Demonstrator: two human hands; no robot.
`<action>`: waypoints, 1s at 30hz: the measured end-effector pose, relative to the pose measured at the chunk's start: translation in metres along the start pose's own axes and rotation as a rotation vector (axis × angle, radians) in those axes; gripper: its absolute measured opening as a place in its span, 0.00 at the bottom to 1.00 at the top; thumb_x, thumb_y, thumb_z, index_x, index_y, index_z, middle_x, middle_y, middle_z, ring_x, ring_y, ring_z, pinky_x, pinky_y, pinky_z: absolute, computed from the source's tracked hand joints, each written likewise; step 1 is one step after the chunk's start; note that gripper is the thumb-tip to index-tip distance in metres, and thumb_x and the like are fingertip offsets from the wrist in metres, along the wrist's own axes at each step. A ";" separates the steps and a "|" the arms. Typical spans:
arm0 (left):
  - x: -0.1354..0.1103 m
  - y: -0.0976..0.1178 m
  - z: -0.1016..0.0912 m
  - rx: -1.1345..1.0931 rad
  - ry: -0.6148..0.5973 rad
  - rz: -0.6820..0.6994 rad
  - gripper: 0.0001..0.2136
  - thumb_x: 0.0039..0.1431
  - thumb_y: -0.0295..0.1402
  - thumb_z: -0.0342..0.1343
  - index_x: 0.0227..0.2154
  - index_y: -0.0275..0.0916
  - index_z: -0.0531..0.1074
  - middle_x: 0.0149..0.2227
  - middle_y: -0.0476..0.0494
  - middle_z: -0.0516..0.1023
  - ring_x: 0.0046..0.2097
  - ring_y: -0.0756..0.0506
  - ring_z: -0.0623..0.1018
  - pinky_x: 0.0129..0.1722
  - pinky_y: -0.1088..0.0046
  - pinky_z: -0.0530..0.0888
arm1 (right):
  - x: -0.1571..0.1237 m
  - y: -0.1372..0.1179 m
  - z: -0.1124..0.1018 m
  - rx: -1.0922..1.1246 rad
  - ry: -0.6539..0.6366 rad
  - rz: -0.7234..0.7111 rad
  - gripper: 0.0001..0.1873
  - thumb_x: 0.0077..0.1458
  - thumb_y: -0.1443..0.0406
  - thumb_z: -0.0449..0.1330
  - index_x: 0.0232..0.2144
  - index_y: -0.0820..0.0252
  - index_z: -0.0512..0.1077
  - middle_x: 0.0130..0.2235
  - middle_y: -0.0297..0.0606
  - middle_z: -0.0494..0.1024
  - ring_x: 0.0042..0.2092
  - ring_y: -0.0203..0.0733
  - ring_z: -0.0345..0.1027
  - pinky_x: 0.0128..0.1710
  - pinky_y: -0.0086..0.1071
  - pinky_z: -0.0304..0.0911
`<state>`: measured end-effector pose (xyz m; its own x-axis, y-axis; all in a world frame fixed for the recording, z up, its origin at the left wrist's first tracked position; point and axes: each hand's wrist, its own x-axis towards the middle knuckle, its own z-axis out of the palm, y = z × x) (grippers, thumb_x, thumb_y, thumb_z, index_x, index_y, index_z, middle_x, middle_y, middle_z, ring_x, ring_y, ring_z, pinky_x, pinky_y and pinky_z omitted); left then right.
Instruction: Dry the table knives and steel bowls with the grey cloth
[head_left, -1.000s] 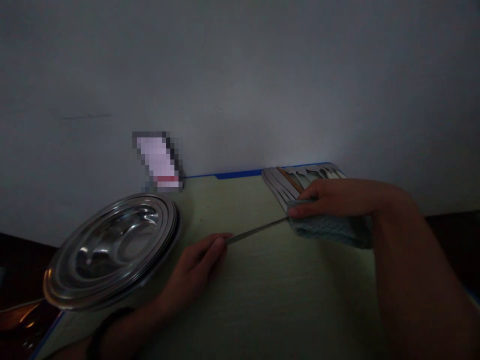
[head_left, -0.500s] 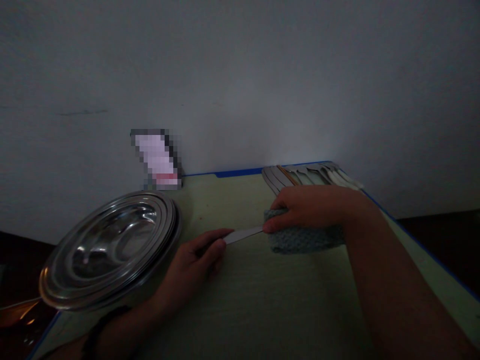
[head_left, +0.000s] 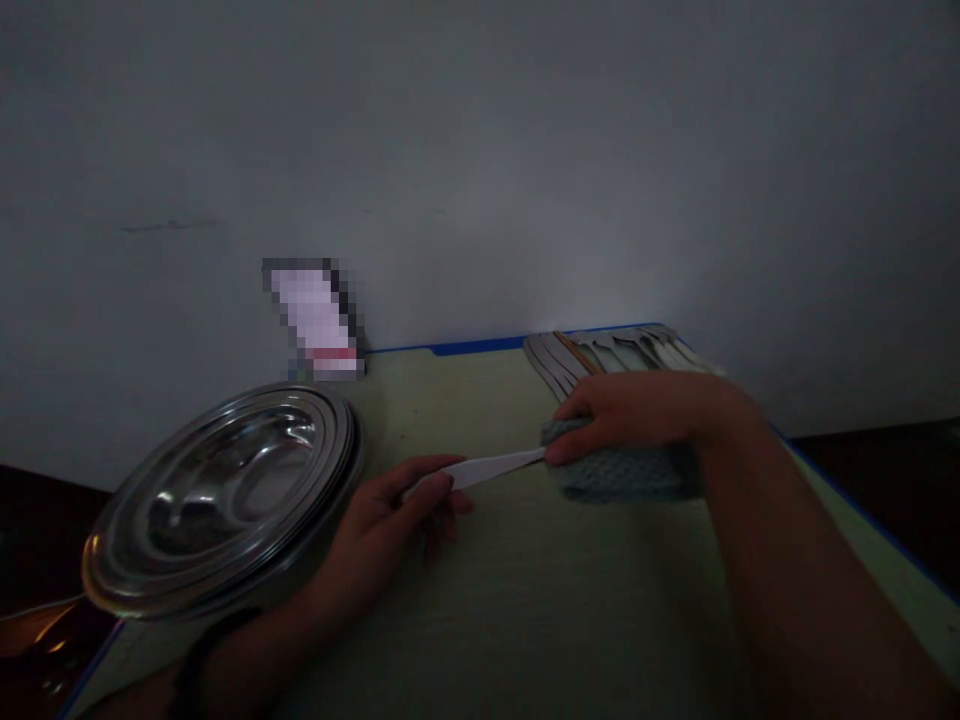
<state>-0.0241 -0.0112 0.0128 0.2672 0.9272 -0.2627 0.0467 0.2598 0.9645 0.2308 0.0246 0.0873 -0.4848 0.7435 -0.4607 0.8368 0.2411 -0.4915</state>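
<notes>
A table knife (head_left: 499, 467) stretches between my hands over the table, its flat pale blade showing. My left hand (head_left: 405, 505) is closed on one end, thumb on top. The folded grey-blue cloth (head_left: 626, 475) lies under my right hand (head_left: 626, 415), whose fingers and thumb pinch it around the knife's other end, which is hidden. Just beyond my right hand, several table knives (head_left: 551, 362) lie side by side, with spoons and other cutlery (head_left: 619, 350) to their right.
A stack of shiny steel plates (head_left: 225, 490) stands on the left of the pale green table (head_left: 465, 390), edged with blue tape. Behind it a phone-like object (head_left: 311, 315), blurred out, leans against the grey wall (head_left: 480, 150). A glossy orange-brown thing (head_left: 41, 640) shows at lower left.
My right hand and the cloth have slid slightly right, away from my left hand, so more of the knife shows between them. The plates and laid-out cutlery have stayed put.
</notes>
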 end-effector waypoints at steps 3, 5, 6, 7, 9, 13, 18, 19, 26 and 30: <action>0.000 0.000 0.001 -0.011 0.014 0.006 0.14 0.50 0.38 0.62 0.38 0.35 0.75 0.25 0.47 0.77 0.21 0.52 0.71 0.15 0.83 0.66 | -0.016 0.018 -0.005 0.069 0.048 0.049 0.23 0.50 0.46 0.53 0.34 0.56 0.77 0.32 0.33 0.79 0.33 0.40 0.71 0.30 0.29 0.61; 0.000 0.000 0.002 -0.031 0.018 -0.010 0.14 0.49 0.37 0.62 0.37 0.35 0.75 0.25 0.46 0.78 0.22 0.52 0.71 0.15 0.83 0.66 | -0.024 0.027 -0.006 0.125 0.076 0.071 0.22 0.50 0.47 0.54 0.35 0.55 0.77 0.33 0.33 0.79 0.34 0.40 0.72 0.33 0.30 0.62; 0.001 0.000 0.002 -0.054 0.016 -0.021 0.14 0.49 0.37 0.63 0.37 0.35 0.75 0.25 0.45 0.78 0.23 0.51 0.72 0.15 0.83 0.66 | -0.027 0.031 -0.006 0.154 0.095 0.092 0.22 0.51 0.47 0.54 0.35 0.55 0.77 0.34 0.33 0.79 0.34 0.41 0.72 0.34 0.31 0.63; 0.002 -0.001 0.002 -0.088 0.015 -0.030 0.14 0.49 0.37 0.63 0.37 0.35 0.75 0.26 0.45 0.78 0.24 0.51 0.73 0.16 0.83 0.67 | -0.030 0.034 -0.006 0.180 0.125 0.124 0.23 0.51 0.47 0.53 0.36 0.55 0.77 0.34 0.33 0.80 0.35 0.41 0.72 0.35 0.32 0.63; 0.004 -0.001 0.001 -0.190 0.029 -0.056 0.13 0.49 0.35 0.63 0.37 0.35 0.75 0.27 0.44 0.79 0.25 0.50 0.74 0.17 0.83 0.68 | -0.034 0.041 -0.006 0.208 0.259 0.213 0.24 0.51 0.45 0.52 0.36 0.54 0.77 0.35 0.34 0.80 0.36 0.43 0.72 0.37 0.34 0.64; 0.006 -0.001 -0.002 -0.412 0.094 -0.153 0.06 0.53 0.28 0.60 0.35 0.35 0.75 0.28 0.44 0.80 0.24 0.52 0.75 0.17 0.84 0.67 | -0.036 0.050 -0.008 0.214 0.624 0.288 0.27 0.54 0.44 0.46 0.38 0.55 0.75 0.40 0.38 0.79 0.41 0.47 0.71 0.41 0.37 0.63; 0.002 0.005 0.002 -0.531 0.086 -0.176 0.04 0.55 0.25 0.57 0.33 0.33 0.75 0.23 0.47 0.77 0.22 0.53 0.74 0.17 0.85 0.67 | -0.020 0.040 -0.006 0.147 0.632 0.291 0.25 0.58 0.51 0.45 0.40 0.59 0.74 0.45 0.44 0.76 0.47 0.49 0.68 0.47 0.39 0.60; 0.001 0.006 0.003 -0.539 0.086 -0.173 0.04 0.55 0.25 0.57 0.33 0.33 0.75 0.23 0.47 0.76 0.22 0.53 0.74 0.17 0.85 0.67 | -0.016 0.035 -0.005 0.125 0.587 0.275 0.23 0.58 0.52 0.46 0.40 0.59 0.74 0.45 0.44 0.76 0.47 0.50 0.67 0.48 0.40 0.60; 0.002 0.006 0.003 -0.532 0.147 -0.118 0.06 0.53 0.24 0.58 0.35 0.35 0.75 0.25 0.47 0.78 0.23 0.53 0.74 0.18 0.84 0.68 | -0.013 0.013 -0.004 0.444 0.469 -0.088 0.19 0.59 0.59 0.48 0.47 0.57 0.71 0.49 0.38 0.75 0.50 0.40 0.67 0.49 0.32 0.61; 0.002 0.005 0.003 -0.461 0.121 -0.105 0.09 0.50 0.29 0.62 0.36 0.35 0.75 0.27 0.46 0.79 0.23 0.52 0.73 0.15 0.83 0.65 | -0.013 0.006 -0.008 0.384 0.712 -0.083 0.20 0.60 0.58 0.47 0.48 0.56 0.71 0.50 0.38 0.74 0.50 0.41 0.67 0.48 0.32 0.60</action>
<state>-0.0201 -0.0094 0.0168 0.1692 0.9069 -0.3858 -0.3706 0.4213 0.8277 0.2442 0.0213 0.0969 -0.1549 0.9822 0.1058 0.5970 0.1784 -0.7822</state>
